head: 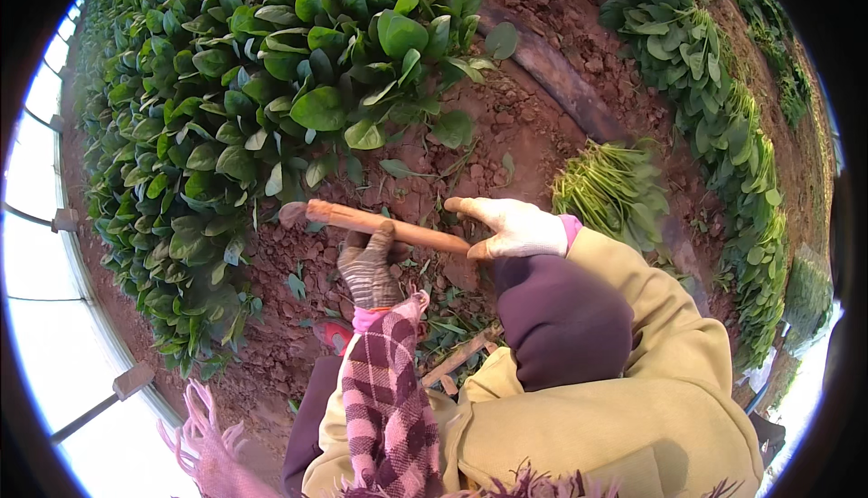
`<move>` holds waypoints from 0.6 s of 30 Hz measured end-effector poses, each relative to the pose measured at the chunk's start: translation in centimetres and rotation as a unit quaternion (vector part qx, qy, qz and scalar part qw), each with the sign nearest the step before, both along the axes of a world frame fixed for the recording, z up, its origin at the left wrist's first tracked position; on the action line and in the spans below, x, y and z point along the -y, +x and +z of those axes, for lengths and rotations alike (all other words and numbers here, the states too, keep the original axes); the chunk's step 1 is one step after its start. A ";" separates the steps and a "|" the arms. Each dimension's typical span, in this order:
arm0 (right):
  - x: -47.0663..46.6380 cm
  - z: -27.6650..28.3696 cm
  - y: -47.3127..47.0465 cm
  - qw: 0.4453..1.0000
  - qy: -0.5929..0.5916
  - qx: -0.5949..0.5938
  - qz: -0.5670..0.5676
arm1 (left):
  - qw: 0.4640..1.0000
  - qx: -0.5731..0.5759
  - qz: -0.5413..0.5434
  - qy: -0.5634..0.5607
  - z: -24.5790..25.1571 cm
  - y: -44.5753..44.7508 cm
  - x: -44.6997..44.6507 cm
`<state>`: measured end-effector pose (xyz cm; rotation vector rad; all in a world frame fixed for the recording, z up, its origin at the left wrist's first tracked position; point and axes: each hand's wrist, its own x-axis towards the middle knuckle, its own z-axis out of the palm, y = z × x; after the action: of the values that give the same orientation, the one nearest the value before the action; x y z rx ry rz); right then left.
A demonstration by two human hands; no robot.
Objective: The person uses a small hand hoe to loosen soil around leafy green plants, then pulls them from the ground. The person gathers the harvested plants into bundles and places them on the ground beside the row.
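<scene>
My left hand, in a grey striped knit glove, grips a thick wooden handle that lies slantwise above the soil. The handle's left end is splintered, and a dull brownish lump shows beside it; whether it is part of the tool or a clod I cannot tell. My right hand, in a white glove with soiled fingertips, has thumb and fingers spread at the handle's right end. The thumb tip is at that end, perhaps touching it. Past my right wrist lies a bundle of cut spinach, stems towards the left.
Dense standing spinach fills the left and far side. A dark flattened hose crosses the reddish, cloddy soil. Rows of cut spinach lie to the right. A piece of wood lies near my knee. Translucent greenhouse sheeting borders the left.
</scene>
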<state>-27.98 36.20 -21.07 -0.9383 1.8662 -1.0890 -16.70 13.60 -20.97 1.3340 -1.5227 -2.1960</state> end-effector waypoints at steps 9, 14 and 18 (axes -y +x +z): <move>-10.3 -1.6 2.7 0.781 -0.019 0.260 -0.568 | 0.889 -0.098 -0.395 -0.210 -6.0 -11.0 -11.3; -11.9 -4.4 0.0 0.719 -0.023 0.276 -0.637 | 0.493 0.078 -0.702 -0.507 -11.2 -24.0 -13.6; -9.3 -5.6 -3.3 0.673 -0.040 0.319 -0.666 | 0.294 -0.024 -0.693 -0.658 -16.6 -31.2 -14.0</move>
<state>-31.30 45.46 -26.71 1.0110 1.6809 -1.9352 -47.87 27.64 -37.56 -1.0329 -3.3423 0.1926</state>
